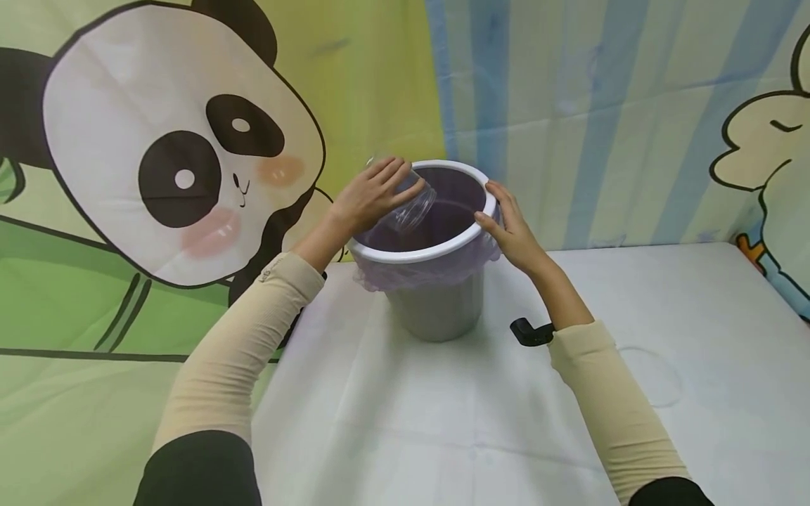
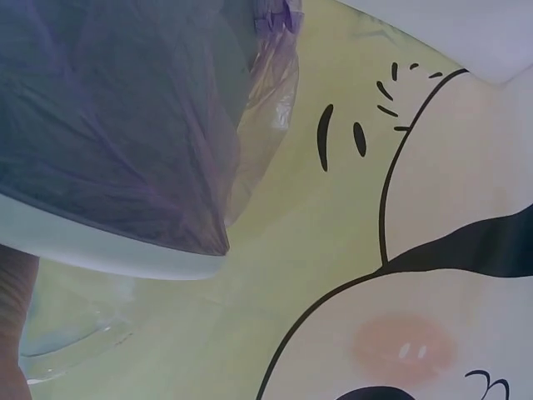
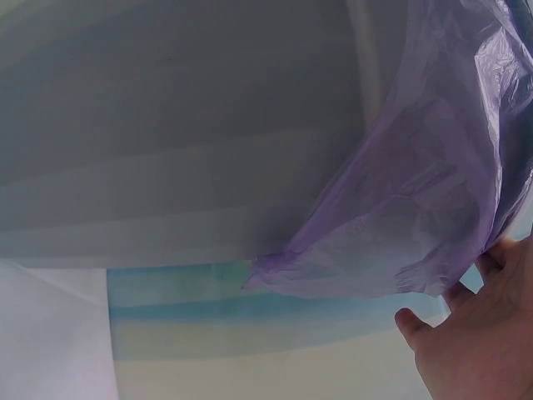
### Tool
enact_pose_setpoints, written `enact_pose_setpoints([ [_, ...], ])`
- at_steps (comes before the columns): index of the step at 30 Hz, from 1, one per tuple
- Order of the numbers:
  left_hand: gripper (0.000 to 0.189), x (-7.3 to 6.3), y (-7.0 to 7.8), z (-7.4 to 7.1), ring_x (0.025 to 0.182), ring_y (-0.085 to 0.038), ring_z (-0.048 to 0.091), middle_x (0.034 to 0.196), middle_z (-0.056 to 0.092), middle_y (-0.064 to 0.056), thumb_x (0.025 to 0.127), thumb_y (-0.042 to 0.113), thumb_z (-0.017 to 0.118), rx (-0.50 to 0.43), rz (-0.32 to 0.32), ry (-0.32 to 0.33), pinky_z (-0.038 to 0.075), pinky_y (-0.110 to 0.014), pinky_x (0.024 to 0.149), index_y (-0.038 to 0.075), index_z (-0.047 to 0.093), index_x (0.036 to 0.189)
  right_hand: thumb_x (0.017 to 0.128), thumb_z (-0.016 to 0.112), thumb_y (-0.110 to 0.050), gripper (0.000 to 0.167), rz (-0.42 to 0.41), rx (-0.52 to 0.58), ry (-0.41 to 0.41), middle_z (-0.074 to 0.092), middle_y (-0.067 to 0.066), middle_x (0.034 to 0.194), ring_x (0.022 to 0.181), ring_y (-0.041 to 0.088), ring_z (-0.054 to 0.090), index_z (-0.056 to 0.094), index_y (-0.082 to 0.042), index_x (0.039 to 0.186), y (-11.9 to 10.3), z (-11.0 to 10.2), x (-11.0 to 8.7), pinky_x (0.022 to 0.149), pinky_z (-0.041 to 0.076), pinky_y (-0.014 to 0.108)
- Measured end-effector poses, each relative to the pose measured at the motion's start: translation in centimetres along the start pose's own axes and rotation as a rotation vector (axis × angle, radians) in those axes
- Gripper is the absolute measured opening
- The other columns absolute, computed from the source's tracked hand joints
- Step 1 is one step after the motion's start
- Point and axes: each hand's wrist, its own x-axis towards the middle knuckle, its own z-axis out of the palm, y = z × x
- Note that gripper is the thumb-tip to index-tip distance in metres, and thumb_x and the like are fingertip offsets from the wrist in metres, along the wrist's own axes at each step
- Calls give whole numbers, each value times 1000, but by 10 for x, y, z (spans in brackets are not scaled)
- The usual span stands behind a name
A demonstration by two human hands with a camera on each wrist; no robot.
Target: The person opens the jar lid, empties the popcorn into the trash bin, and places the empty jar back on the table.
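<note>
A grey trash can [image 1: 436, 313] with a white rim stands on the white table, lined with a thin purple bag [image 1: 424, 270] folded out over the rim. At its left side my left hand [image 1: 373, 197] holds a clear plastic cup [image 1: 413, 212], tilted with its lower part over the can's opening. The left wrist view catches only the edge of that hand and part of the cup [image 2: 75, 350] beyond the rim. My right hand [image 1: 515, 235] grips the rim on the right, thumb toward the front. In the right wrist view its fingers meet the purple bag [image 3: 400, 200].
The white table [image 1: 405, 422] spreads in front and to the right. Behind it hangs a printed backdrop with a panda [image 1: 183, 246] and blue stripes. A black wrist-camera part [image 1: 530, 333] sticks out near the right wrist.
</note>
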Motion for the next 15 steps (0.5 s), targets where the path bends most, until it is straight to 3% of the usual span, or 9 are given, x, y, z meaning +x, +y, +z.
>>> enact_pose_setpoints([
  [6, 57, 1, -2, -2, 123, -38, 35, 133, 39, -24, 84, 5, 56, 5, -13, 12, 17, -41, 108, 12, 36, 138, 92, 47, -16, 63, 1, 7, 3, 7, 19, 150, 138, 30, 5, 17, 5, 143, -11, 0, -3, 108, 7, 50],
  [15, 64, -5, -6, -4, 122, -38, 36, 131, 41, -25, 78, 8, 63, -18, -51, 1, 19, -41, 107, 11, 37, 137, 91, 48, -15, 65, 6, 6, -4, 7, 19, 150, 138, 30, 5, 16, 4, 144, -14, 1, -4, 108, 8, 51],
])
